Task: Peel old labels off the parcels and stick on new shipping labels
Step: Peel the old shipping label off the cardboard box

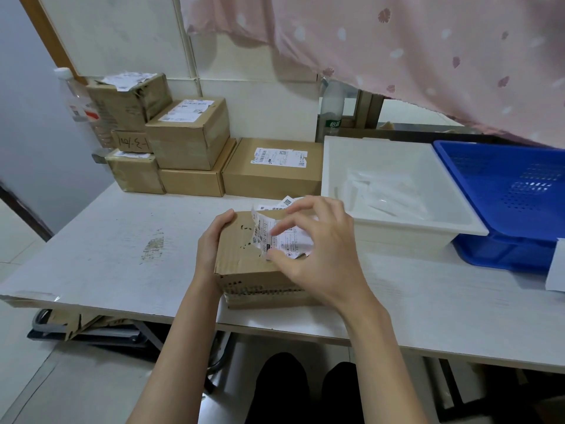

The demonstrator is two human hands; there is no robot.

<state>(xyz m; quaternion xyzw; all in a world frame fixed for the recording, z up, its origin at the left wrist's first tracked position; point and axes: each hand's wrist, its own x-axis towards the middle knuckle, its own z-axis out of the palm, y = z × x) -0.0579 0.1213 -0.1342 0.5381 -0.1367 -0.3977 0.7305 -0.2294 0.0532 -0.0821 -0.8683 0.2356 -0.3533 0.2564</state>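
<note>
One box (244, 264) steadied by left hand (214, 240); right hand (312, 249) pinches half-peeled label (282, 240), next needing steady pull.

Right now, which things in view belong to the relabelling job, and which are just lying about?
Job:
- parcel steadied by the left hand
- old label pinched by the right hand
- stacked parcels
- white tray, possibly

Lying about:
- blue basket
- plastic bottle
- pink curtain
</note>
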